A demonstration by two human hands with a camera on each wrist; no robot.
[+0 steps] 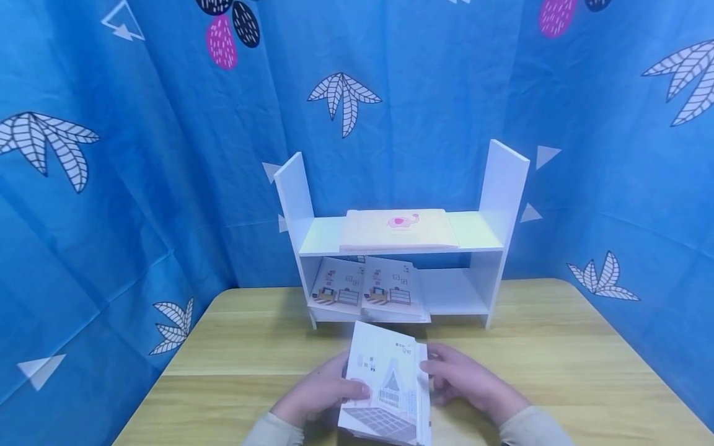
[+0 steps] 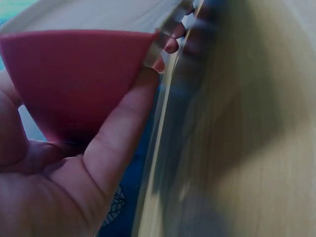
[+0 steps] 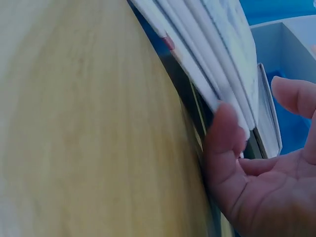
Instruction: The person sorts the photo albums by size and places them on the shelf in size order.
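Note:
A stack of thin white books (image 1: 382,378), the top one with a barcode and a printed pointed building, is held low over the front of the table in the head view. My left hand (image 1: 323,391) grips its left side, thumb lying over the top cover. In the left wrist view a red surface (image 2: 74,79) of the stack sits between thumb and fingers. My right hand (image 1: 468,379) is at the stack's right edge. The right wrist view shows its fingertips against the book edges (image 3: 212,64), with the thumb raised apart from them.
Behind the stack stands a white two-tier shelf (image 1: 504,192). Two piles of illustrated books (image 1: 337,288) lie side by side on its lower board, jutting over the front. A pale yellow elephant-print item (image 1: 362,229) lies on the upper board. Blue curtain (image 1: 435,111) surrounds the wooden table (image 1: 558,347).

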